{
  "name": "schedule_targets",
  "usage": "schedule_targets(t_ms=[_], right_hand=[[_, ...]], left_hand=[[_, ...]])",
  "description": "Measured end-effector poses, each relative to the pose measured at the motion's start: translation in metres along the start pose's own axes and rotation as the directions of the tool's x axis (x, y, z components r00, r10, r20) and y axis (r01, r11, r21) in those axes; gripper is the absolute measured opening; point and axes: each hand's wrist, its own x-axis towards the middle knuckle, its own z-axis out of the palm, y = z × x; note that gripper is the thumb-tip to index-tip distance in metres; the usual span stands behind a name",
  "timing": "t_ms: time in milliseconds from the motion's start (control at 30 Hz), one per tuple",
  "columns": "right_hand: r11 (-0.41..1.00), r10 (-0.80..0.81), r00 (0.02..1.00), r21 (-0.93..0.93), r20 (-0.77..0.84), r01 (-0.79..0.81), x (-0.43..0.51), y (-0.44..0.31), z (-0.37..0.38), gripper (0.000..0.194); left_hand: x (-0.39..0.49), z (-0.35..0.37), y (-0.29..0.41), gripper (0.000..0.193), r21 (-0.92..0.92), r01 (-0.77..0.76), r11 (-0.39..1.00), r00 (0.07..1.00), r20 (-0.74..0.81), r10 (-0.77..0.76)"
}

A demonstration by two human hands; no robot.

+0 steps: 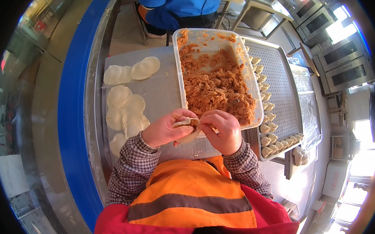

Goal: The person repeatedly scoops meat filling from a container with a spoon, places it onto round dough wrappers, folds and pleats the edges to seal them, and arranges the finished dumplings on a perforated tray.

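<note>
My left hand (167,128) cradles a dough wrapper (189,137) with some orange-brown filling showing in its opening. The fingertips of my right hand (222,129) pinch the right edge of the same wrapper. Both hands are over the near edge of a clear plastic tub (177,67). Inside the tub lies a mass of minced filling (217,88), heaped toward the near end, with smears on the far walls. To the left of my hands, round dough wrappers (134,105) lie in overlapping groups on the grey work surface (157,90).
At right, a perforated metal tray (277,83) carries pleated dumplings (269,106) along its left and near edges. Another tray (309,112) lies beyond it. A person in blue (180,9) sits past the tub. A blue strip (78,99) borders the table's left side.
</note>
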Motion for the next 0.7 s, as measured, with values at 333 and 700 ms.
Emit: schedule_targets(t_ms=[333, 700], right_hand=[[0.939, 0.321, 0.942, 0.1, 0.097, -0.33, 0.003, -0.011, -0.003, 0.014], [0.999, 0.036, 0.999, -0.042, 0.027, -0.035, 0.002, -0.003, 0.0, 0.014]], left_hand=[[-0.004, 0.012, 0.006, 0.028, 0.116, 0.032, 0.993, 0.993, -0.116, -0.019], [0.007, 0.001, 0.006, 0.031, -0.024, 0.002, 1.0, 0.998, 0.059, 0.0]])
